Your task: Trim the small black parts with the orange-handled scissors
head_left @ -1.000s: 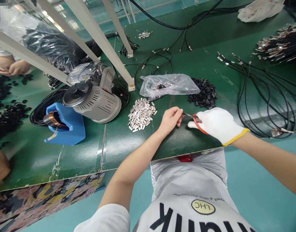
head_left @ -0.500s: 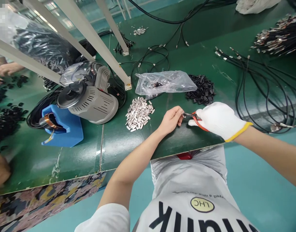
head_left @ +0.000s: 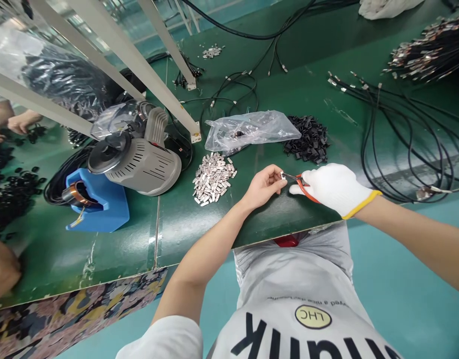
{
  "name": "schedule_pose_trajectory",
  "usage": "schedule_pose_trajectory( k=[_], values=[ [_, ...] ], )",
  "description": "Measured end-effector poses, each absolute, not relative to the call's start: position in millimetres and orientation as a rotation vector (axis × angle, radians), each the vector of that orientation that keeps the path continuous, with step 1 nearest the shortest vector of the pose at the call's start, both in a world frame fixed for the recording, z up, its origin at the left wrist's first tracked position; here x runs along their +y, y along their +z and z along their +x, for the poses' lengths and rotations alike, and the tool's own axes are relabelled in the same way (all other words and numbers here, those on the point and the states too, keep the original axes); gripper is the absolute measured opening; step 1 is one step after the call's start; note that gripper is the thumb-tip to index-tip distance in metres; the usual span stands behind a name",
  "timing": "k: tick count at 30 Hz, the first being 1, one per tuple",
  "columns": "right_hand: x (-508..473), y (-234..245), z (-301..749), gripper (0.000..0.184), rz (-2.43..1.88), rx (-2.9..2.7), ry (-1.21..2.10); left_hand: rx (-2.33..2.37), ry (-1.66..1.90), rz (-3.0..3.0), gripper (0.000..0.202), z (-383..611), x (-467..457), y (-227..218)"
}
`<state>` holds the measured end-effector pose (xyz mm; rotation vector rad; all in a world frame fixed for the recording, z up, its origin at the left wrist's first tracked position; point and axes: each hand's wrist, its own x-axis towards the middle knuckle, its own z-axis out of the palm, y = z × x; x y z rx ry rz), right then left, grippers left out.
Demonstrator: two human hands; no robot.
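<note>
My bare left hand [head_left: 266, 186] is closed, pinching a small metal connector [head_left: 283, 175] at its fingertips. In a white glove with a yellow cuff, my right hand [head_left: 329, 187] grips red-handled pliers [head_left: 303, 188], whose jaws reach to the connector. Left of my hands lies a pile of small silver metal connectors [head_left: 213, 179]. Beyond my hands a heap of small black plastic pieces [head_left: 308, 139] sits beside a clear plastic bag [head_left: 254, 132] with some dark parts inside.
A grey machine [head_left: 145, 167] and a blue tape dispenser [head_left: 102, 214] stand to the left, near white posts [head_left: 173, 99]. Black cables [head_left: 409, 129] lie coiled at right, with a cable bundle [head_left: 431, 52] behind. Another person's hands [head_left: 22, 122] are at far left over black parts.
My left fingers have shifted around the connector, which now shows more plainly between them and the plier tips. The whole view has moved slightly.
</note>
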<state>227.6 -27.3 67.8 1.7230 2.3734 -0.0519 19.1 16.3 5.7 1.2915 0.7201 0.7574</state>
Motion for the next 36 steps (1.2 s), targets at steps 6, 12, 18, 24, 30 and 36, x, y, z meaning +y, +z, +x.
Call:
schedule_pose_trajectory(
  k=[6, 12, 18, 24, 30, 36],
  values=[
    [-17.9, 70.1, 230.2, 0.072, 1.769, 2.260, -0.581, 0.694, 0.827, 1.265, 0.040, 16.5, 20.7, 0.9],
    [-18.1, 72.1, 238.0, 0.063, 1.787, 2.008, -1.473, 0.658, 0.848, 1.208, 0.039, 14.6, 21.3, 6.8],
    [-29.4, 75.3, 224.1, 0.069, 1.907, 2.293, -0.448, 0.660, 0.814, 1.111, 0.040, 17.3, 17.2, 8.5],
    [-32.5, 73.4, 220.7, 0.068, 1.794, 2.421, 0.060, 0.721, 0.797, 1.105, 0.037, 17.0, 15.0, 10.9],
    [-29.1, 69.6, 222.3, 0.067, 1.714, 2.414, 0.079, 0.802, 0.784, 1.210, 0.031, 14.3, 16.5, 11.2],
    [-29.6, 68.6, 220.1, 0.068, 1.838, 2.334, -0.190, 0.812, 0.790, 1.209, 0.030, 15.8, 15.2, 10.7]
  ],
)
